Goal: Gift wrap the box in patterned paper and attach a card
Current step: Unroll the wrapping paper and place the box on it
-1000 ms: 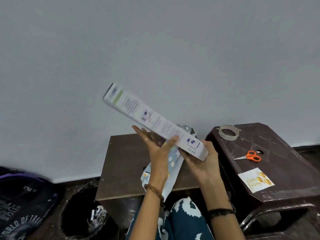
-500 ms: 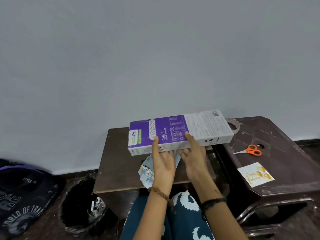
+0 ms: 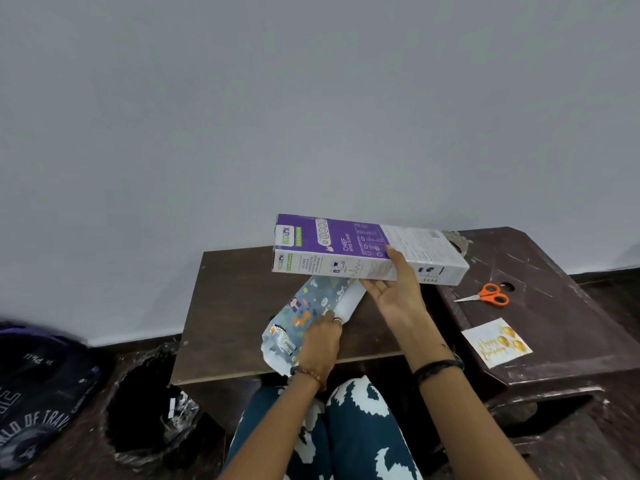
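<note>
A long purple and white box is held flat above the small brown table. My right hand grips it from the near side, thumb on top and fingers underneath. My left hand lies lower on a folded sheet of patterned paper with animal prints, its fingers curled round the paper's edge. A white "Happy Birthday" card with gold balloons lies on the dark stool at the right.
Orange scissors lie on the stool behind the card, and a tape roll peeks out behind the box. A black-lined bin stands at the lower left beside a dark bag. A grey wall rises behind.
The box was turned from tilted upright to flat and moved right. My left hand let go of it and dropped onto the patterned paper.
</note>
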`<state>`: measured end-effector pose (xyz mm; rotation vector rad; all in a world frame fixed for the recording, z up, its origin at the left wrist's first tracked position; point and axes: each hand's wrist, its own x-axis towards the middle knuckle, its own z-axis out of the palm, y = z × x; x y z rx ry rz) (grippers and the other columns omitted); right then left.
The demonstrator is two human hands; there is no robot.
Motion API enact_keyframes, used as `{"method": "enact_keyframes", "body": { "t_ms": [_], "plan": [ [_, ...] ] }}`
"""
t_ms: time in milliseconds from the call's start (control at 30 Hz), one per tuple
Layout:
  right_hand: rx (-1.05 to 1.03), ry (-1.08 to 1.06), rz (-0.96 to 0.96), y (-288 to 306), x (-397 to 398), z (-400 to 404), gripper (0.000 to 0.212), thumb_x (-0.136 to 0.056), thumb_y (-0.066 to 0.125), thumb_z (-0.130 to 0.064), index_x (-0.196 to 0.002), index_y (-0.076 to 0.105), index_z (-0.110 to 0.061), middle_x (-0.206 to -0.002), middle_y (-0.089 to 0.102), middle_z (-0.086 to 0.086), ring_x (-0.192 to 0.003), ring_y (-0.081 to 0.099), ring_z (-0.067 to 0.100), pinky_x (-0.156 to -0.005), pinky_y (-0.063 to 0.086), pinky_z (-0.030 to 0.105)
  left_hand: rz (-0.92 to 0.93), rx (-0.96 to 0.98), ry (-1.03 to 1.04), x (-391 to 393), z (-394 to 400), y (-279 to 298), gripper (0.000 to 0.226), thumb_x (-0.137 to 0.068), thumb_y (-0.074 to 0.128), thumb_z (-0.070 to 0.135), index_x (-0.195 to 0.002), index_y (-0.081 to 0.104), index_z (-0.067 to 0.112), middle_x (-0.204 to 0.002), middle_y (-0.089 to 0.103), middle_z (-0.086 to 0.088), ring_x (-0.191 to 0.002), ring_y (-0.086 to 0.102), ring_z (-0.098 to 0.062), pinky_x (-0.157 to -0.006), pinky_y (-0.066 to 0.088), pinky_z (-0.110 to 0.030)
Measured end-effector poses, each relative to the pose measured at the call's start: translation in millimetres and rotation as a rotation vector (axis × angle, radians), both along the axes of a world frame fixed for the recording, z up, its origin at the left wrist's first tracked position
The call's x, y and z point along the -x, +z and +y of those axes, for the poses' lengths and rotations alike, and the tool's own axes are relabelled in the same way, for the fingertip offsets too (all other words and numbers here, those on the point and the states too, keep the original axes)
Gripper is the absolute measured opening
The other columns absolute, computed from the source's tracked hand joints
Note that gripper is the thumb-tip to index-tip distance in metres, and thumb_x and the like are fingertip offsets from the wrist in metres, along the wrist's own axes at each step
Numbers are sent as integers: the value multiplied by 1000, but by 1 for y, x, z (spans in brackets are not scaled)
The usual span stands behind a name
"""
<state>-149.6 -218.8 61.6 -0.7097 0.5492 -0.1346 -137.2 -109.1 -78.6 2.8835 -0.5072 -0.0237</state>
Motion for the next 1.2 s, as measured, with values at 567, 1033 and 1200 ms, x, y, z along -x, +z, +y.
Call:
{"method": "enact_keyframes", "body": {
  "t_ms": [567,1033,1200],
  "plan": [
    [-275,232,133,-1,18,45,23,-85,66,-21,-95,54,-3,-98,64,23,-104,61,37,-64,52,51,497,242,-93,-10,114,12,27,-94,51,29,-73,58,13,-155,18,5,-114,52,-19,-99,36,-29],
    [-317,259,198,-28,59,52,26,-85,64,-25,-95,60,-1,-94,69,24,-83,68,34,-62,53,51,588,264,120,-48,106,-6,78,-70,79,31,-136,40,15,-142,43,-4,-127,41,-23,-104,35,-31],
    [-130,182,315,-53,40,61,27,-86,64,-22,-106,54,-5,-97,66,19,-75,68,30,-56,58,42,658,406,186,-24,106,12,83,-81,70,28,-145,21,8,-149,24,-2,-140,22,-26,-109,22,-32]
  ]
}}
